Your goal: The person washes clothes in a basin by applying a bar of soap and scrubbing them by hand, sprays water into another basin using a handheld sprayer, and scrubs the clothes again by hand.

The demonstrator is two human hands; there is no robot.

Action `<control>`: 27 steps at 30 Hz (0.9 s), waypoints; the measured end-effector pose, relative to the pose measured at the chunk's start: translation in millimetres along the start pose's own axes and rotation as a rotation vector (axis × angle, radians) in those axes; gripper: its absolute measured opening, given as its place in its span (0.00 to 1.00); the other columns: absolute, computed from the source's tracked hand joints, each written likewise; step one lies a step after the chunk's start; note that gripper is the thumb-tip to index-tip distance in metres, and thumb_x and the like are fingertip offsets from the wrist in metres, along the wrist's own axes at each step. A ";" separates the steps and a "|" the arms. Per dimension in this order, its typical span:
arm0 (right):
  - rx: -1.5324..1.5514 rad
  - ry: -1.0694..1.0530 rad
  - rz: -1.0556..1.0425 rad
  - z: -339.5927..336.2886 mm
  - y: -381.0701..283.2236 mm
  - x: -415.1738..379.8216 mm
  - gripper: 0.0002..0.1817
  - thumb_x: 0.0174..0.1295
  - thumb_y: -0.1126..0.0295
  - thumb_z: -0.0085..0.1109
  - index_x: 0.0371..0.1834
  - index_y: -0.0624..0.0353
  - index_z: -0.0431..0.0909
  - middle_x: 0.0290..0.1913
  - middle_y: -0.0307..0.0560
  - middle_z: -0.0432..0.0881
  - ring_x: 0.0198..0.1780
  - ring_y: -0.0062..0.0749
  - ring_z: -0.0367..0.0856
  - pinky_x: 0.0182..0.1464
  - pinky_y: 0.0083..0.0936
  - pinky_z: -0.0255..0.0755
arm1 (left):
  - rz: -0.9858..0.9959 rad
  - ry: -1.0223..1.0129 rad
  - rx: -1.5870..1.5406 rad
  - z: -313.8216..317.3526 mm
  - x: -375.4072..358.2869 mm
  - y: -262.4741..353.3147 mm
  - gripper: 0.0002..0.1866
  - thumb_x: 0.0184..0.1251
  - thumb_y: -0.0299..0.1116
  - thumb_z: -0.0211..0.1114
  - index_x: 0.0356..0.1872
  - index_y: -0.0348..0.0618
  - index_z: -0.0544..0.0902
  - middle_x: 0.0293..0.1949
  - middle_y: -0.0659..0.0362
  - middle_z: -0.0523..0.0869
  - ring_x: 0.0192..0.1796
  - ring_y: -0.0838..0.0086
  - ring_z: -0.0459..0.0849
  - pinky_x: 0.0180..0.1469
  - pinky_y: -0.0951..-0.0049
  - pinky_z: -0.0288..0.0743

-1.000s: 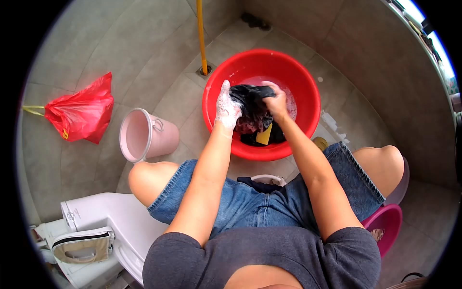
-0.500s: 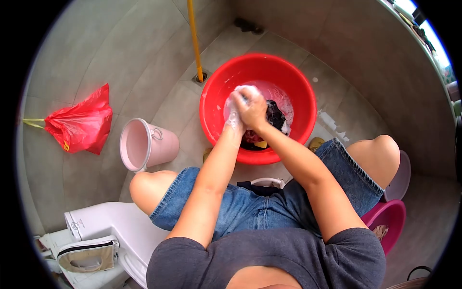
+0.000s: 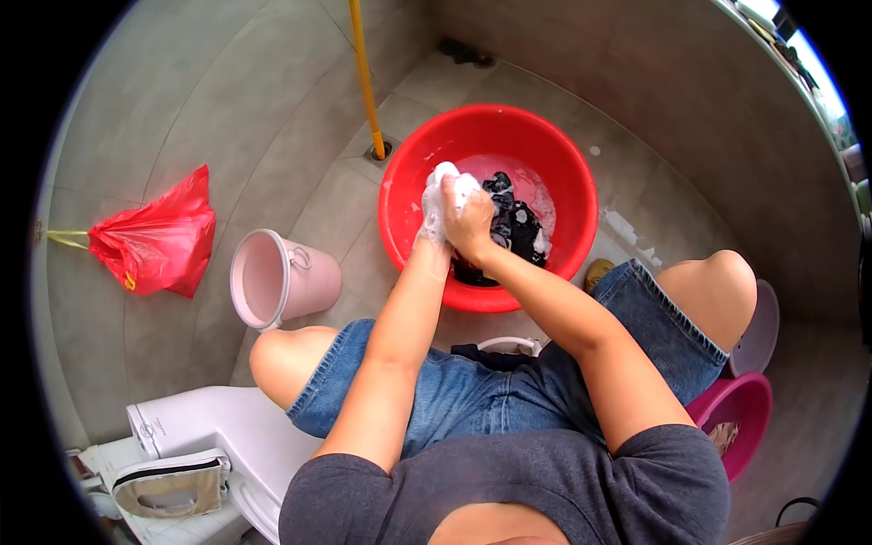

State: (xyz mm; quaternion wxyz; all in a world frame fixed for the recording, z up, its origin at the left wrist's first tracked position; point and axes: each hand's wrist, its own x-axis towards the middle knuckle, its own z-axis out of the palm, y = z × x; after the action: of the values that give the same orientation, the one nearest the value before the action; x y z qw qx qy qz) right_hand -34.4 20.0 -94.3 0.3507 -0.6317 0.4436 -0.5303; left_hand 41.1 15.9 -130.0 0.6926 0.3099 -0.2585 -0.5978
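Observation:
A white, suds-covered cloth (image 3: 462, 188) is bunched between my two hands over the left part of a red basin (image 3: 400, 232). My left hand (image 3: 434, 214) is coated in foam and closed on the cloth; its fingers are mostly hidden by suds. Pressed against it from the right, my right hand (image 3: 472, 223) has its fingers wrapped round the same cloth. Wet black clothing (image 3: 524, 229) lies in the basin right beside my right hand, in pinkish soapy water.
A pink bucket (image 3: 312, 277) lies tilted left of my knee. Farther left hangs a red plastic bag (image 3: 156, 238). A yellow pole (image 3: 365, 77) stands at a floor drain. A white toilet (image 3: 218, 420) is at lower left, a magenta basin (image 3: 756, 427) at lower right.
My hands have shifted slightly down, still pressed together on the white cloth. More of the black clothing shows, and the yellow patch near its lower edge is out of sight.

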 end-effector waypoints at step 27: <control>0.482 -0.361 0.657 -46.4 143.2 31.4 0.10 0.57 0.78 0.57 0.42 0.67 0.81 0.38 0.46 0.85 0.39 0.26 0.81 0.45 0.22 0.74 | 0.002 0.478 -0.300 21.8 -5.4 40.0 0.13 0.64 0.39 0.64 0.38 0.38 0.81 0.34 0.55 0.85 0.39 0.63 0.84 0.50 0.59 0.79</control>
State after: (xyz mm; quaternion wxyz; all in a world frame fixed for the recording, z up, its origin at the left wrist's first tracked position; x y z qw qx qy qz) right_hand -105.5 -59.6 -204.9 0.7096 -0.4398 0.4162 -0.3602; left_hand 51.1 22.3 -85.7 0.7726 0.3357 0.0033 -0.5389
